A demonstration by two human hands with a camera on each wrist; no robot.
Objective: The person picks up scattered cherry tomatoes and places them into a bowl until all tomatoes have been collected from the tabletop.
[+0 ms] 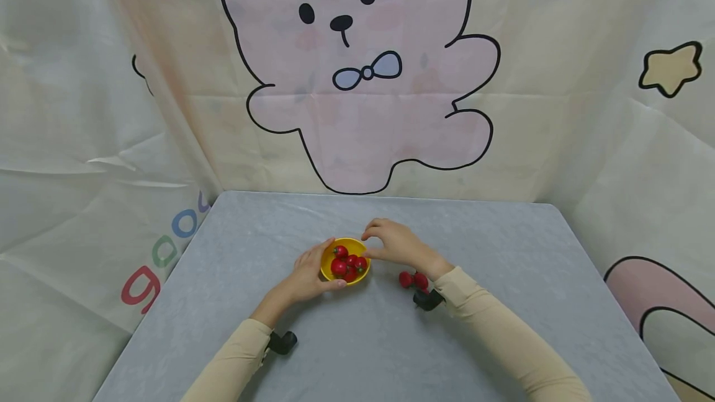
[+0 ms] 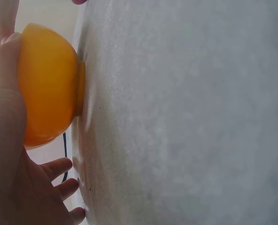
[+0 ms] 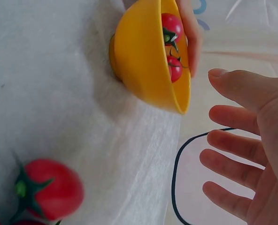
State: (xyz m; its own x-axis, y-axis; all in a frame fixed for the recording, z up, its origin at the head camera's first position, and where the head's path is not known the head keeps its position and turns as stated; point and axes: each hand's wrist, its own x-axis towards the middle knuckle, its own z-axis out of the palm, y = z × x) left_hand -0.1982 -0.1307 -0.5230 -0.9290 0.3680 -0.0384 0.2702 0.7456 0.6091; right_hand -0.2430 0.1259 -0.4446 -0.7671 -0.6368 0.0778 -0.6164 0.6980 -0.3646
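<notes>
We see a yellow bowl (image 1: 346,260) upright on its foot near the middle of the tabletop (image 1: 503,247), mouth up — round, so no long axis to call. It holds several red cherry tomatoes (image 1: 347,263), green stems showing in the right wrist view.

Left hand (image 1: 309,276) cups the bowl's left side: thumb along the near wall, fingers wrapped round the far rim. In the left wrist view the palm lies against the bowl's outer wall, with the lower fingers loosely curled by the tabletop.

Right hand (image 1: 394,244) hovers just right of the rim, above the tabletop. Fingers relaxed and slightly spread in the right wrist view, holding nothing — we can't tell from the head view whether a fingertip touches the rim.

Two loose tomatoes (image 1: 413,280) lie on the tabletop just right of the bowl, under the right wrist, apart from it.

Tabletop has a grey cloth cover. Behind and at both sides hangs a pale curtain (image 1: 586,110) printed with a pink cartoon bear, a yellow star and coloured letters.
</notes>
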